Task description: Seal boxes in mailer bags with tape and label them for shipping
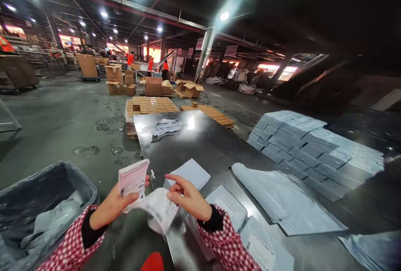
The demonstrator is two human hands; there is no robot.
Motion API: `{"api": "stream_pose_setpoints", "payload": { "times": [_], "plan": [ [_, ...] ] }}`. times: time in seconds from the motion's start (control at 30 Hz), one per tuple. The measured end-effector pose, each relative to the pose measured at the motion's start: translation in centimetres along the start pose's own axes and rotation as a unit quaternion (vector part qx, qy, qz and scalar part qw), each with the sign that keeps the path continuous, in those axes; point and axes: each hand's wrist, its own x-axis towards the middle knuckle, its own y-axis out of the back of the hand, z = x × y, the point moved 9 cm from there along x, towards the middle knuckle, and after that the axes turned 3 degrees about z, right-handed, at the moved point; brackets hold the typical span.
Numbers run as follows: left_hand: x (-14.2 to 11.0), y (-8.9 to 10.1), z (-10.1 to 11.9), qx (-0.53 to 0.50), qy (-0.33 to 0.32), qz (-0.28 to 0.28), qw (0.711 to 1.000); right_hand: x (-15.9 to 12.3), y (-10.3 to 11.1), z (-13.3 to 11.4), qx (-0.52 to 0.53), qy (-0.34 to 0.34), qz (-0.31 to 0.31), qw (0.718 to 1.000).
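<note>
In the lower centre of the frame, the left hand (111, 210) was clamped around a thick, square-edged stack of labels (133, 178), pale pinkish paper with dark print, thumb flat on its face. A thin white paper strip (161, 210), smooth and printed, curled in a loose arc beneath it. The right hand (192, 200) touched the strip with thumb and index finger apart at their tips; whether the rest of its grip pinched the paper could not be told. Both sleeves (70, 241) were red-and-white checked cloth with dark cuffs. The bench (216, 148) was dark, glossy sheet, carrying a boxy pale packet (199, 173), smooth grey-white sheeting (300, 204) at right and a rumpled bundle (168, 126) towards its far end. Lower left, wrinkled dark plastic lined a bin (92, 189).
</note>
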Motion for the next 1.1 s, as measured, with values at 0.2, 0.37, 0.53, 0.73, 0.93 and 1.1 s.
{"api": "stream_pose_setpoints", "payload": {
  "times": [0.2,0.37,0.53,0.73,0.93,1.1],
  "plan": [
    [0.5,3.0,1.6,-0.232,0.015,0.124,0.965,1.6,-2.9,2.0,-0.04,0.024,-0.017,0.999],
    [0.5,2.3,1.7,-0.308,0.061,0.128,0.941,3.9,-7.3,1.4,0.1,0.075,0.006,0.992],
    [0.2,1.9,-0.5,-0.344,0.144,0.105,0.922,3.7,-8.0,-0.6,-0.092,0.197,0.078,0.973],
    [-0.4,2.7,-2.3,-0.384,0.196,0.097,0.897,2.8,-9.1,-2.8,-0.221,0.275,0.116,0.928],
    [-2.2,4.4,-4.0,-0.378,0.267,0.111,0.88,2.0,-12.3,-1.4,-0.319,0.34,0.144,0.873],
    [-0.5,7.7,-5.4,-0.304,0.249,0.142,0.909,-0.3,-11.7,-2.4,-0.247,0.368,0.306,0.842]
  ]
}}
